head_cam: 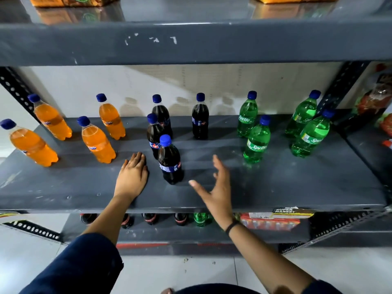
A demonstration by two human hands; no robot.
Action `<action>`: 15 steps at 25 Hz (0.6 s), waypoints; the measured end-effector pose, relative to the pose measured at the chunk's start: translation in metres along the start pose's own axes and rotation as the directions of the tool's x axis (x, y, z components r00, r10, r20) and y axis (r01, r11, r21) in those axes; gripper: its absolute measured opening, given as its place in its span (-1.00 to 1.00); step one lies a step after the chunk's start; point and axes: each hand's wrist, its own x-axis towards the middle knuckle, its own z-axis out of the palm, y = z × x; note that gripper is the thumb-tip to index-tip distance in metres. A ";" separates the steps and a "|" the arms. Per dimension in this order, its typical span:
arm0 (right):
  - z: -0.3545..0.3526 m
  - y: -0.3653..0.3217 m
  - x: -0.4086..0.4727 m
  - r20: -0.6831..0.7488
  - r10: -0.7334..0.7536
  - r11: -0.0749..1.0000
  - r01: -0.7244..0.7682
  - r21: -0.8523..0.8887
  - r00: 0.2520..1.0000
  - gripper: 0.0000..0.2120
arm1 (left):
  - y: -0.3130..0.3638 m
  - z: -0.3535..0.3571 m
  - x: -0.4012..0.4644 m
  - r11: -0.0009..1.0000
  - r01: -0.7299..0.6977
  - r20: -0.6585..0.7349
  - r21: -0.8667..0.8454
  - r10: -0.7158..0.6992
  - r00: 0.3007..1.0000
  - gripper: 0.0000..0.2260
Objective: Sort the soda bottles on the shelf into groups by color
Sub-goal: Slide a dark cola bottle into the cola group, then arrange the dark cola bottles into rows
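**Sorting nearly done: cola cluster awaits a last tidy**

Standing upright on the grey shelf (pixel 275 183), the soda bottles already fall into three colour groups, and the nearest cola bottle (pixel 170 160) serves as the landmark. To its left stand four orange Fanta bottles (pixel 98 143), well apart from it. Behind it stand three more cola bottles (pixel 200 120): two close together just behind, one further back and to the right. Well to its right stand four green Sprite bottles (pixel 257 141) in two pairs.

The left hand (pixel 133 177) lies flat, palm down, on the shelf just left of the landmark bottle, fingers together and holding nothing. The right hand (pixel 216 187) hovers to the bottle's right and nearer the shelf's front edge, fingers and thumb spread wide, empty, and not touching the bottle.

Judging from the layout, the sorting looks essentially complete; the step in hand seems to be the final placement of this front cola bottle, or a check of the groups. If anything remains, the next move would call for closing the right hand around the bottle's body and sliding it back toward its dark companions, keeping it upright and clear of the bottle just behind it, which could be toppled.
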 end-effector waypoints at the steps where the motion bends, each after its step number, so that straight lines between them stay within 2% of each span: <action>1: 0.016 -0.007 0.002 0.108 0.019 1.000 -0.021 0.023 0.994 -0.17 | 0.000 0.000 0.000 1.000 0.001 0.000 -0.003 -0.001 1.000 -0.57; 4: 0.052 -0.022 0.019 0.298 0.073 0.991 -0.102 0.084 0.952 -0.11 | -0.001 0.000 0.000 1.000 0.000 0.003 -0.008 0.000 1.000 -0.57; 6: 0.065 -0.024 0.027 0.316 0.070 0.990 -0.105 0.095 0.946 -0.27 | -0.002 0.001 0.000 1.000 0.000 0.003 -0.014 0.000 1.000 -0.57; 9: 0.063 -0.018 0.034 0.190 0.071 0.995 -0.082 0.049 0.979 -0.48 | -0.004 0.002 0.001 1.000 0.006 0.006 -0.026 -0.006 1.000 -0.57; 13: 0.037 -0.005 0.068 -0.021 0.174 0.983 -0.172 0.066 0.985 -0.45 | -0.004 0.002 0.001 1.000 0.006 0.007 -0.027 -0.006 1.000 -0.57; 15: 0.026 0.002 0.085 -0.082 0.176 0.983 -0.170 0.073 0.981 -0.44 | -0.004 0.002 0.001 1.000 0.007 0.006 -0.027 -0.007 1.000 -0.57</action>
